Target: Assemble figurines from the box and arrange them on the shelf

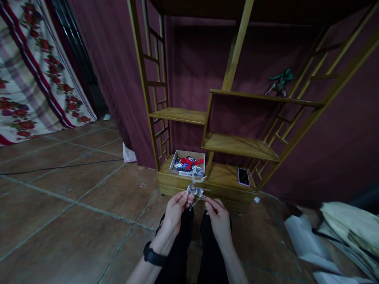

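Observation:
A clear, glass-like deer figurine (195,191) with tall antlers is held up in front of the wooden shelf unit. My left hand (177,206) pinches its left side near the chest, fingers closed. At its other end, my right hand (217,213) grips what looks like a hind leg between thumb and fingertips. A dark band circles my left wrist. Just beyond the antlers, on the lowest shelf, sits a shallow box (203,157) full of small mixed pieces, several of them red and round.
A phone (243,176) lies on the lowest shelf at right. A green figure (281,82) stands on the upper right shelf (245,96). White foam blocks (308,240) and a pale bag (349,225) lie on the floor at right. A cable (59,167) crosses the tiles at left.

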Demonstrator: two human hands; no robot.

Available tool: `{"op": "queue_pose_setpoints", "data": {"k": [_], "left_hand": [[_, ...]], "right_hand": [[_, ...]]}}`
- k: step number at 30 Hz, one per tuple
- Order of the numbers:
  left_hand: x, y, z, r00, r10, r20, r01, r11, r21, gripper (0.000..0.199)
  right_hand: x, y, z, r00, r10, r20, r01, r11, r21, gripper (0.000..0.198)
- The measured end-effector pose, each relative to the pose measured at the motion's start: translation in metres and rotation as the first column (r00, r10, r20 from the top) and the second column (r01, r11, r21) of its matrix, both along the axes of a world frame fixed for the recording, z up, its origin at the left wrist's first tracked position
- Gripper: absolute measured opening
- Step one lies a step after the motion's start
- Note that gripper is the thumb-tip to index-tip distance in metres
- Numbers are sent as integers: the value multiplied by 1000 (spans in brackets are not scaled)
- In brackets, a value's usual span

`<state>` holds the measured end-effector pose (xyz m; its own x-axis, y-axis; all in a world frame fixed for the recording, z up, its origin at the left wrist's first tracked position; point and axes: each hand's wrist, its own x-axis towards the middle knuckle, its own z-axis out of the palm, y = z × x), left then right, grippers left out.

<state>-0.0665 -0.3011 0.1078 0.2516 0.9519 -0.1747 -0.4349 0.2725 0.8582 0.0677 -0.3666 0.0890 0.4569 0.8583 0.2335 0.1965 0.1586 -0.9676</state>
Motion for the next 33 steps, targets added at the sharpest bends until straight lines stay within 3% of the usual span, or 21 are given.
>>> {"op": "queue_pose_setpoints", "data": {"k": [4, 10, 15, 23, 28, 33], "left_hand": [[5, 2, 7, 1000, -24, -17, 25, 999, 48, 28], [17, 4, 18, 998, -68, -19, 69, 991, 116, 38], [29, 5, 29, 993, 52, -108, -23, 968, 249, 43], [64, 17, 53, 947, 146, -287, 7, 882, 471, 26], [91, 30, 92, 937, 151, -315, 69, 804, 591, 22], [128, 45, 157, 924, 199, -328, 119, 664, 738, 19]], "right_hand": [[6, 1, 1, 998, 52, -37, -52, 999, -1, 27], [14, 4, 14, 999, 1, -32, 2, 997, 80, 25], [28, 10, 30, 998, -50, -46, 56, 988, 142, 25], [56, 18, 58, 997, -71, 12, 67, 977, 204, 23], [84, 24, 95, 995, -87, 48, 71, 961, 267, 22], [124, 34, 153, 985, -152, 82, 108, 911, 398, 25]]}}
